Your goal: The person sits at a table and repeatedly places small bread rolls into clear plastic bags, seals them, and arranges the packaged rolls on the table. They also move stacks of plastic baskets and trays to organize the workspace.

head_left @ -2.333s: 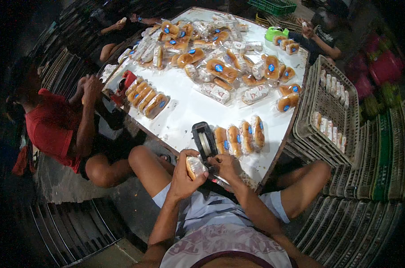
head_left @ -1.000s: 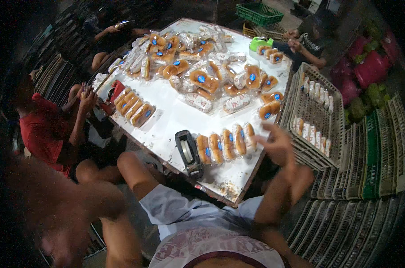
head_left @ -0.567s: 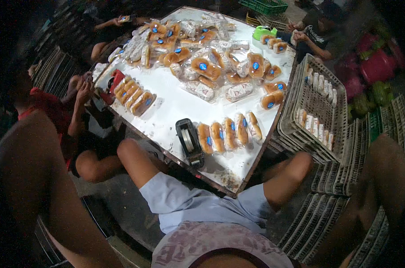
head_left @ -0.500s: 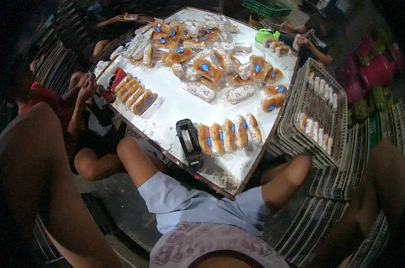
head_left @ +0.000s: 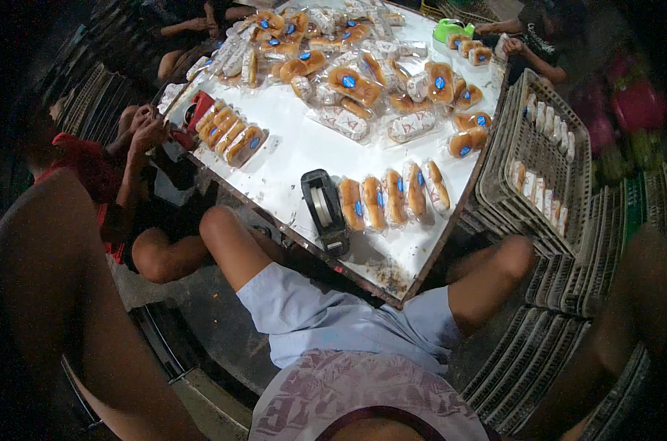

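Note:
Both of my arms are raised at the picture's sides, with the left arm point(head_left: 61, 272) and the right arm point(head_left: 627, 301) bent. Neither my left hand nor my right hand shows. Closest to me on the white table point(head_left: 285, 176) stands a black tape dispenser point(head_left: 324, 212) with a pale roll. Right beside it lies a row of several plastic-wrapped bread buns point(head_left: 393, 197) with blue labels. A heap of wrapped buns point(head_left: 352, 82) covers the far half of the table.
A person in red point(head_left: 91, 173) sits at left by a red tape dispenser point(head_left: 197, 110) and a bun row point(head_left: 230, 134). Far right, another person's hand point(head_left: 511, 47) is near a green dispenser point(head_left: 451, 31). Stacked crates point(head_left: 579, 184) holding wrapped buns flank the table's right edge.
The view has shifted, so the table and its buns sit higher and further right in the picture. My arms stay raised at the sides. The far-left person's hands have lowered.

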A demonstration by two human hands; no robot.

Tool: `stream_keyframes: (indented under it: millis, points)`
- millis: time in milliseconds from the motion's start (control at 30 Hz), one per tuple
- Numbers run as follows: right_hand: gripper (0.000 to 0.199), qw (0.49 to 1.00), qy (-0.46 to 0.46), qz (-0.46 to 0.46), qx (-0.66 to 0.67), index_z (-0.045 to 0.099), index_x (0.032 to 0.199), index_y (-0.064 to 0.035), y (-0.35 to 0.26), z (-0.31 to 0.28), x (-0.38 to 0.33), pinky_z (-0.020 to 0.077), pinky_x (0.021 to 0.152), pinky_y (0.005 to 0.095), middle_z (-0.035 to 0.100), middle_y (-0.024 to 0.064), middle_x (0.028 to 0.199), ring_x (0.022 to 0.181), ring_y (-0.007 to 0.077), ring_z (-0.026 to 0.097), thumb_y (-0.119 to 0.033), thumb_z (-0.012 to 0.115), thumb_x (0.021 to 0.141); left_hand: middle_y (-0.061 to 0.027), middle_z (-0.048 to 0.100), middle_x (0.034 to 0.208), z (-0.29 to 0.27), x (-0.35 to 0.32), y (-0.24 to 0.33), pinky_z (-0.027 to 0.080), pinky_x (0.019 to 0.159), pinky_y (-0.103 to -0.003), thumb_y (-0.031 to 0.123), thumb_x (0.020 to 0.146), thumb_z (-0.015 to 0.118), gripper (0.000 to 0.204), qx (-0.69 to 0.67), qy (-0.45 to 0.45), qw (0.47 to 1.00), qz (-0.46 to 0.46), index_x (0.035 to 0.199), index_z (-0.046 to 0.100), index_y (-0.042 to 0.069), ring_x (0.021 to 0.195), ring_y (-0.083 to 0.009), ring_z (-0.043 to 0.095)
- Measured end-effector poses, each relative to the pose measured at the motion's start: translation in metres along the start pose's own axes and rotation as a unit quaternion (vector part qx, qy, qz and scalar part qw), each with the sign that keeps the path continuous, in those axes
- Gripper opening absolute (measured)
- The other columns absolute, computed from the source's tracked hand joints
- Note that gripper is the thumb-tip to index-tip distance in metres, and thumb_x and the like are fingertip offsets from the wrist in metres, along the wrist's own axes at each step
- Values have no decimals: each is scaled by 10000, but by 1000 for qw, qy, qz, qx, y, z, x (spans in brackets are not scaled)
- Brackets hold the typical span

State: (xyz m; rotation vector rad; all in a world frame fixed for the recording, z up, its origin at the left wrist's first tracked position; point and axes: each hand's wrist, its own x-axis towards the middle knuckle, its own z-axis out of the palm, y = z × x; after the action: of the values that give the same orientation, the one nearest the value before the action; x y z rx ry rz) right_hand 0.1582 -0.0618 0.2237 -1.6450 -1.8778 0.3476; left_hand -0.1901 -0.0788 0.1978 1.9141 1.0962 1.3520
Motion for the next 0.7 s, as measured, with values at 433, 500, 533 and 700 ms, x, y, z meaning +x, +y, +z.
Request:
stream_keyframes:
  millis: [433, 500, 533, 700]
  points:
    - [641, 1000, -7, -28, -11, 561, 1299, 21, -4, -26, 19, 547, 885, 431, 649, 193, 1216, 1058, 300, 664, -528, 459, 984, -273, 246, 1559, -2, 132, -24, 347, 1100, -611, 484, 714, 819, 985, 50, 9, 998, 46, 1499, 357, 110, 1384, -533, 325]
    - [650, 999, -39, -2, -4, 557, 1301, 24, 14, -13, 32, 549, 883, 434, 646, 196, 1220, 1060, 303, 664, -536, 443, 993, -274, 236, 1567, 19, 204, -52, 348, 1100, -618, 481, 710, 823, 991, 85, 25, 994, 63, 1503, 355, 116, 1389, -540, 318]
    - [654, 999, -35, 13, 27, 555, 1302, 26, 17, -9, 27, 549, 883, 436, 645, 197, 1222, 1060, 304, 664, -539, 435, 997, -275, 230, 1572, 35, 232, -71, 348, 1100, -622, 480, 707, 825, 994, 116, 22, 991, 57, 1504, 354, 119, 1392, -543, 315]
    - [676, 861, 32, 145, 486, 543, 1307, 35, 3, 59, -55, 552, 878, 443, 639, 205, 1232, 1064, 311, 665, -558, 395, 1019, -278, 204, 1593, 142, 264, -216, 349, 1100, -640, 472, 697, 835, 1009, 374, -141, 915, -48, 1513, 347, 135, 1404, -561, 297]
